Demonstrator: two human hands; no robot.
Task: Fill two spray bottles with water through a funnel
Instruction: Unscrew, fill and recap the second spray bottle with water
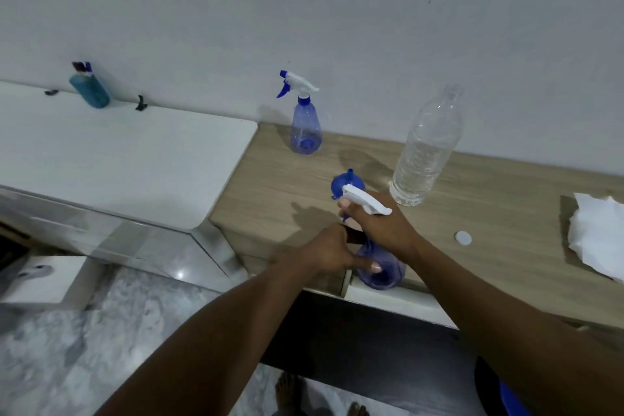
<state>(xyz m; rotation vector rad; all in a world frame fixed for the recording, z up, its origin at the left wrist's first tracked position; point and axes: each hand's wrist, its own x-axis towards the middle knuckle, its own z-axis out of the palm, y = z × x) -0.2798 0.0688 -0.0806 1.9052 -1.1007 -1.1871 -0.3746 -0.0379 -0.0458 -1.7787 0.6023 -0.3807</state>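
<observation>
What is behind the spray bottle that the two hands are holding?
A blue funnel sits on the table behind the spray bottle. Its near side is covered by the white sprayer head and the right hand, so how it rests cannot be seen.

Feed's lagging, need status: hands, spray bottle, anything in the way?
Left grip holds translucent blue plastic spray bottle by body; right grip round its white trigger head. Blue plastic funnel on wooden desk just behind.
</observation>
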